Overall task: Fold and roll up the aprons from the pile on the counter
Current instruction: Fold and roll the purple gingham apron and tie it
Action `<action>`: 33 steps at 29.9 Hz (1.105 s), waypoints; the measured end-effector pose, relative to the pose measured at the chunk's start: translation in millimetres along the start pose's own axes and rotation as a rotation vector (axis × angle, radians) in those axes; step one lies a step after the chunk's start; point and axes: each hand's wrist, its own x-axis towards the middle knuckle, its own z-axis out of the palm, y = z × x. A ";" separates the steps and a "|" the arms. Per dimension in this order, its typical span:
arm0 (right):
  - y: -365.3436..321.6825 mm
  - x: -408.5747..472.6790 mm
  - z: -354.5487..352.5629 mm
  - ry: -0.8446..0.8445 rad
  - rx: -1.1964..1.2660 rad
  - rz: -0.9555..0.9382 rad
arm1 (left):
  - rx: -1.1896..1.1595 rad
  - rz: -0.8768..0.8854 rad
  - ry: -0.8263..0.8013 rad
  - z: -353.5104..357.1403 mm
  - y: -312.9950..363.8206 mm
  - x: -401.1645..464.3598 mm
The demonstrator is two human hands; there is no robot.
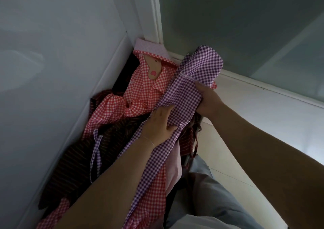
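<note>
Home interior, likely kitchen corner: pale wall, white-framed frosted glass panel, tiled floor, gingham aprons heaped in corner.

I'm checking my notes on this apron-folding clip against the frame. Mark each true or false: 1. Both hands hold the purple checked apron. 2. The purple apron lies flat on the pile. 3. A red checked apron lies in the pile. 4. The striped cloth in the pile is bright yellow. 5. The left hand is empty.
1. True: the left hand and the right hand both grip the purple checked apron.
2. False: it is folded into a long narrow band, held up over the pile.
3. True: the red checked apron lies there.
4. False: the striped cloth is dark brown.
5. False: it grips the purple apron.
</note>
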 end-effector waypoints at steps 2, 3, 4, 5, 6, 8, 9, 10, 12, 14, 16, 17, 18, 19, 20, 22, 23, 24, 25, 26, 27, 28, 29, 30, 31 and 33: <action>-7.6 -5.3 4.8 -0.028 -0.031 -0.035 | -0.154 -0.104 -0.132 -12.8 4.5 12.5; -9.4 -8.9 7.5 -0.039 -0.050 -0.054 | -0.250 -0.169 -0.180 -18.1 4.1 19.2; -10.7 -14.3 11.4 -0.055 -0.064 -0.075 | -0.355 -0.236 -0.193 -23.5 7.4 27.1; -9.2 -20.8 16.4 -0.060 -0.091 -0.101 | -0.444 -0.318 -0.179 -28.7 10.3 34.1; -5.7 -28.8 21.7 -0.059 -0.141 -0.139 | -0.535 -0.395 -0.149 -34.4 16.2 40.6; 11.1 -47.1 30.8 -0.024 -0.363 -0.240 | -0.795 -0.610 -0.182 -40.7 14.8 52.8; 24.2 -54.8 31.1 -0.021 -0.488 -0.297 | -0.938 -0.678 -0.240 -41.0 -3.4 56.6; 38.4 -61.5 29.1 -0.058 -0.582 -0.347 | -1.044 -0.714 -0.287 -47.4 -12.6 56.9; 70.1 -68.0 16.6 -0.224 -0.800 -0.416 | -1.150 -0.810 -0.263 -56.2 -40.2 59.5; 97.4 -59.2 -4.0 -0.415 -1.191 -0.580 | -1.146 -0.855 -0.228 -67.5 -49.0 61.4; 117.2 -41.4 -22.3 -0.561 -1.559 -0.750 | -1.278 -0.761 -0.407 -76.1 -45.2 64.6; 123.8 -35.8 -26.5 -0.590 -1.714 -0.802 | -1.286 -0.694 -0.491 -81.5 -39.8 64.2; 130.0 -31.0 -29.6 -0.612 -1.836 -0.849 | -1.200 -0.640 -0.550 -86.3 -32.8 61.9; 135.5 -28.0 -32.1 -0.637 -1.935 -0.903 | -1.147 -0.608 -0.550 -85.1 -37.3 59.3; 140.2 -27.4 -33.3 -0.660 -2.015 -0.955 | -1.072 -0.558 -0.561 -85.0 -36.2 57.7; 146.6 -26.3 -35.8 -0.680 -2.159 -1.009 | -0.921 -0.491 -0.565 -76.4 -38.4 56.7; 148.6 -25.1 -37.2 -0.669 -2.209 -1.037 | -0.839 -0.460 -0.545 -71.9 -35.6 55.6; 150.7 -23.2 -39.8 -0.657 -2.237 -1.076 | -0.754 -0.454 -0.479 -66.9 -31.9 54.2; 151.3 -22.5 -41.0 -0.654 -2.247 -1.115 | -0.683 -0.461 -0.400 -60.0 -31.3 53.0; 150.9 -23.0 -41.8 -0.660 -2.253 -1.148 | -0.625 -0.454 -0.328 -53.9 -30.2 50.6; 150.5 -23.5 -43.7 -0.671 -2.252 -1.170 | -0.609 -0.449 -0.267 -48.3 -30.1 48.3; 150.6 -23.3 -46.6 -0.686 -2.248 -1.185 | -0.602 -0.442 -0.218 -44.8 -29.6 45.7; 149.9 -23.2 -48.9 -0.710 -2.264 -1.181 | -0.610 -0.428 -0.179 -41.7 -28.8 43.3; 151.4 -24.5 -50.3 -0.735 -2.281 -1.179 | -0.621 -0.426 -0.155 -39.2 -30.5 38.8; 151.1 -24.2 -51.7 -0.745 -2.293 -1.172 | -0.623 -0.418 -0.137 -38.9 -29.7 37.4; 151.0 -23.9 -52.1 -0.758 -2.303 -1.141 | -0.600 -0.388 -0.105 -37.2 -31.3 32.6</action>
